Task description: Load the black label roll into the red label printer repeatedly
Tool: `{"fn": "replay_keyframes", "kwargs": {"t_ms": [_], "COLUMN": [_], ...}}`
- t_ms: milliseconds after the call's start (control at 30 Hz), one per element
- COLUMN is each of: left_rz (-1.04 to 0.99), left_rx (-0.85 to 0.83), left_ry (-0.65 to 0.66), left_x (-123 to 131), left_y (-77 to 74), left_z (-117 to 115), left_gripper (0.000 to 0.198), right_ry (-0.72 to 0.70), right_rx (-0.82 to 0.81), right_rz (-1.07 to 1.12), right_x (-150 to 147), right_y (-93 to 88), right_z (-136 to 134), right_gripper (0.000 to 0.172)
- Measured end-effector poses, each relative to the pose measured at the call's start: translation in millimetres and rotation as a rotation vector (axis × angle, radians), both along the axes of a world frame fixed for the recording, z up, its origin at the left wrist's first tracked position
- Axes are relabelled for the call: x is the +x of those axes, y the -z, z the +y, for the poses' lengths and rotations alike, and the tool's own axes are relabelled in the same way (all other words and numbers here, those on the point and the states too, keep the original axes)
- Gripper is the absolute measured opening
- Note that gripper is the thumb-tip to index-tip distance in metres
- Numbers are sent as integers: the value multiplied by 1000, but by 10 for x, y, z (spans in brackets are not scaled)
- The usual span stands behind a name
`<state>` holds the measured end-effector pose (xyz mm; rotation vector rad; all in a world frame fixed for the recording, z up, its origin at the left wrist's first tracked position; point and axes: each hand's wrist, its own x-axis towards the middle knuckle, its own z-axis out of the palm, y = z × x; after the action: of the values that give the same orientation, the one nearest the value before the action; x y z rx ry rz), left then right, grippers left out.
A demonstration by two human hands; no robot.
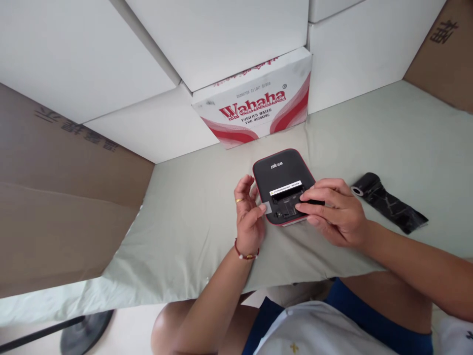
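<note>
Head view: one black device [283, 176] lies on one cloth [185, 217]. Two hands touch it: the left hand [250, 217] half-curled, the right hand [339, 213] fingers bunched (whether either grips, I cannot tell). One black roll [389, 202] lies right.

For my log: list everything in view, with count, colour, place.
device: one, black with red rim, centre
label: one, white, across device
tab: one, grey, device's left edge
roll: one, black, right of device
Wahaha carton: one, white and red, behind device
box sides: about five, white, back
cartons: two, brown, far left, far right
cloth: one, pale green, beneath device
round-based pole: one, black, lower left
top: one, white, bottom
shorts: one, blue, bottom
arms, legs: two each, lower
left grip: one, gold ring and red bracelet, at tab
right grip: one, bare, on device
</note>
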<state>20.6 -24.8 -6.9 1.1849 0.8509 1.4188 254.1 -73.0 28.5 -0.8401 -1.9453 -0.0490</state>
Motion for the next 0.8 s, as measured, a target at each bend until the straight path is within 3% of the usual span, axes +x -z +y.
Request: {"fn": "replay_keyframes", "kwargs": {"t_ms": [267, 433, 533, 600, 667, 733, 800], "left_rz": [-74, -89, -98, -118, -157, -204, -230], "left_rx": [-80, -92, -74, -59, -52, -72, -118], "left_ry": [160, 203, 216, 234, 241, 214, 165], "left_x": [30, 35, 48, 63, 79, 93, 104], "left_y": [-33, 34, 87, 120, 147, 162, 171], "left_z": [46, 73, 94, 112, 139, 173, 209], "left_gripper": [100, 106, 104, 99, 91, 83, 76], "right_ry": [2, -32, -82, -133, -117, -26, 94], "right_rx": [65, 115, 106, 6, -193, -427, -591], "right_rz": [-25, -57, -56, -43, -33, -119, -347], "right_x": [-8, -17, -7, 11, 20, -11, -98], "right_y": [3, 46, -24, -164, -368, -582, -740], "right_z": [-11, 26, 28, 51, 133, 293, 513], "right_gripper": [22, 27, 23, 13, 21, 34, 34]}}
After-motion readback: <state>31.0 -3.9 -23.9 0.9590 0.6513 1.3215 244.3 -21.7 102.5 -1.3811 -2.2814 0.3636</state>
